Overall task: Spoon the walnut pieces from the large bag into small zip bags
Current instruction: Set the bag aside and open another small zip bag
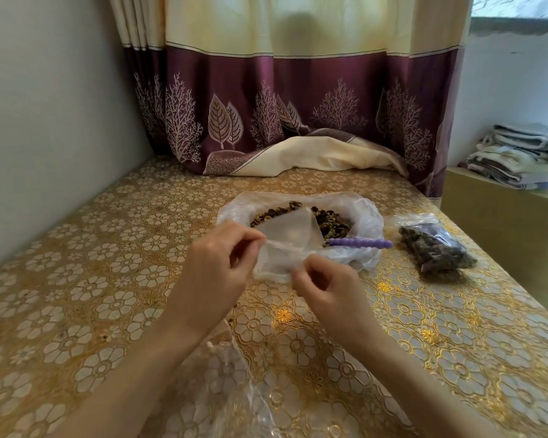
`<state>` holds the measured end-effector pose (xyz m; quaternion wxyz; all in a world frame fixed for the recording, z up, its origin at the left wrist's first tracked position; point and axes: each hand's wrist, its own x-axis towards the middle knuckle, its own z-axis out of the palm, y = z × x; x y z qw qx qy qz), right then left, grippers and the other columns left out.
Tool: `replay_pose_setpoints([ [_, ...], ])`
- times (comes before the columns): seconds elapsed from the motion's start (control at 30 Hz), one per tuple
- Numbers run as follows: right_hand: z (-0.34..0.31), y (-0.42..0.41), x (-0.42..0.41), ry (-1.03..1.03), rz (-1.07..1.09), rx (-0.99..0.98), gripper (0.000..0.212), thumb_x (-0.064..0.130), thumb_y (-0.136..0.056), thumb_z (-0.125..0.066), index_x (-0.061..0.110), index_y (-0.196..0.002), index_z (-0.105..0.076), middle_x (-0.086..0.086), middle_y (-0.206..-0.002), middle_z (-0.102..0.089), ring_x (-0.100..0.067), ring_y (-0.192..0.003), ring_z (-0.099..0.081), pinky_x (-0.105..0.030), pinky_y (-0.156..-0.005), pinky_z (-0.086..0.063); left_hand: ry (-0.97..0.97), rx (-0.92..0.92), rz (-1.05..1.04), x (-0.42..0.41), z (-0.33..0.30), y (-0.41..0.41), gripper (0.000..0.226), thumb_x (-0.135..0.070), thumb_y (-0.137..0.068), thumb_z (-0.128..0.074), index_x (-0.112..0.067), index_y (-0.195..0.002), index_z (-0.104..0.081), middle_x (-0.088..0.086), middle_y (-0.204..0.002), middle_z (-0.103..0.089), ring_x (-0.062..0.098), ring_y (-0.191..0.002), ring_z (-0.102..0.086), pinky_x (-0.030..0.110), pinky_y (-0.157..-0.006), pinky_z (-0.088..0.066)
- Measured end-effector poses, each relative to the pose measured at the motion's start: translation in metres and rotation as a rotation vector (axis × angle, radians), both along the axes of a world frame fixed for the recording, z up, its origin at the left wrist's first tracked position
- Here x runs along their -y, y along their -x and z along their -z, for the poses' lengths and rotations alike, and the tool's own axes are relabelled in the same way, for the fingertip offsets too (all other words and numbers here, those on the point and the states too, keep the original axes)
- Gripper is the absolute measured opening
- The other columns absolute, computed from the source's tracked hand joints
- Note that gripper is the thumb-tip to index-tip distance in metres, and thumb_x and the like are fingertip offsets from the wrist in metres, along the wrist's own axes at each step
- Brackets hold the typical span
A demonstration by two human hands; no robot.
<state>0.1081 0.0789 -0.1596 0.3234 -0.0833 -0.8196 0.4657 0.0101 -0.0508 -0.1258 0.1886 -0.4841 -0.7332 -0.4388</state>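
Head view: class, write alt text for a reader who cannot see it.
Two hands, left hand and right hand, pinch an empty small zip bag above the open large bag of walnut pieces, where a purple spoon rests. A filled bag lies right.

A large clear bag (361,216) is spread open mid-bench, toward the far edge, with brown walnut pieces (332,224) heaped inside. A purple spoon (359,242) is laid across its near rim. An empty small zip bag (285,245) is held above it. A filled zip bag (434,251) is laid near the right edge.
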Motion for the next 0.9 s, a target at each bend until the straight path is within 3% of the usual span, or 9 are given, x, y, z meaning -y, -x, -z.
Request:
replay_pose_setpoints([
  [0.17, -0.005, 0.0, -0.007, 0.219, 0.215, 0.019, 0.037, 0.01, -0.088, -0.055, 0.002, -0.053, -0.052, -0.004, -0.05, -0.045, -0.016, -0.048, -0.037, -0.03, -0.046, -0.03, -0.043, -0.158, -0.076, 0.001, 0.0, -0.004, 0.003, -0.004, -0.082, -0.061, -0.007, -0.082, -0.06, -0.002, -0.077, -0.055, 0.007, -0.06, -0.05, 0.011, -0.061, -0.045],
  [0.3, -0.012, -0.002, -0.014, 0.802, 0.05, 0.198, 0.058, 0.028, -0.095, -0.052, 0.018, -0.038, -0.048, 0.002, -0.04, -0.04, -0.01, -0.032, -0.031, -0.017, -0.032, -0.022, 0.085, -0.259, -0.034, -0.003, 0.005, -0.011, 0.014, -0.016, -0.087, -0.051, -0.009, -0.076, -0.057, -0.003, -0.073, -0.053, 0.006, -0.057, -0.049, 0.017, -0.053, -0.047],
  [0.4, -0.017, -0.003, -0.02, 1.116, -0.117, 0.059, 0.041, 0.024, -0.091, -0.056, 0.009, -0.053, -0.059, -0.005, -0.049, -0.056, -0.009, -0.034, -0.047, -0.017, -0.03, -0.034, 0.22, -0.317, 0.001, -0.009, 0.01, -0.016, 0.02, -0.024, -0.086, -0.048, -0.012, -0.074, -0.059, -0.004, -0.068, -0.055, 0.009, -0.056, -0.051, 0.025, -0.049, -0.048],
  [0.47, -0.019, -0.003, -0.024, 1.167, -0.23, -0.1, 0.022, 0.015, -0.084, -0.059, 0.0, -0.072, -0.068, -0.016, -0.072, -0.07, -0.016, -0.058, -0.068, -0.017, -0.046, -0.051, 0.247, -0.305, 0.004, -0.012, 0.012, -0.019, 0.021, -0.026, -0.086, -0.047, -0.015, -0.071, -0.056, -0.006, -0.065, -0.053, 0.008, -0.054, -0.047, 0.023, -0.049, -0.045],
  [0.53, -0.019, -0.005, -0.025, 1.053, -0.306, -0.174, 0.018, 0.013, -0.077, -0.062, 0.002, -0.084, -0.074, -0.018, -0.093, -0.072, -0.022, -0.087, -0.071, -0.021, -0.069, -0.056, 0.245, -0.261, 0.0, -0.014, 0.013, -0.019, 0.019, -0.028, -0.085, -0.046, -0.017, -0.07, -0.052, -0.008, -0.064, -0.049, 0.007, -0.056, -0.044, 0.019, -0.052, -0.041],
  [0.6, -0.014, -0.006, -0.021, 0.628, -0.201, -0.123, 0.017, 0.012, -0.077, -0.066, 0.02, -0.088, -0.077, -0.005, -0.095, -0.074, -0.017, -0.094, -0.069, -0.023, -0.08, -0.055, 0.238, -0.201, 0.021, -0.014, 0.014, -0.019, 0.018, -0.03, -0.085, -0.044, -0.02, -0.071, -0.049, -0.011, -0.065, -0.047, 0.006, -0.059, -0.044, 0.02, -0.057, -0.041],
  [0.67, -0.008, -0.004, -0.016, 0.149, -0.079, -0.082, 0.024, 0.003, -0.083, -0.065, 0.022, -0.095, -0.073, 0.001, -0.092, -0.073, -0.011, -0.09, -0.068, -0.024, -0.082, -0.055, 0.203, -0.093, 0.063, -0.014, 0.016, -0.018, 0.016, -0.029, -0.086, -0.046, -0.021, -0.074, -0.05, -0.012, -0.067, -0.048, 0.004, -0.061, -0.047, 0.019, -0.059, -0.041],
  [0.73, -0.003, -0.001, -0.012, -0.135, -0.08, -0.093, 0.019, 0.0, -0.085, -0.063, 0.011, -0.1, -0.069, -0.001, -0.095, -0.069, -0.012, -0.089, -0.067, -0.026, -0.081, -0.055, 0.157, -0.002, 0.089, -0.013, 0.016, -0.016, 0.013, -0.026, -0.086, -0.049, -0.018, -0.077, -0.053, -0.011, -0.067, -0.052, 0.005, -0.061, -0.05, 0.016, -0.056, -0.04],
  [0.9, -0.004, -0.001, -0.014, -0.455, -0.178, -0.071, 0.01, 0.002, -0.085, -0.064, 0.004, -0.092, -0.071, 0.003, -0.088, -0.067, -0.006, -0.079, -0.061, -0.018, -0.072, -0.049, 0.065, 0.042, 0.16, -0.009, 0.013, -0.015, 0.018, -0.031, -0.085, -0.049, -0.017, -0.076, -0.055, -0.011, -0.068, -0.054, 0.009, -0.065, -0.052, 0.017, -0.057, -0.042],
])
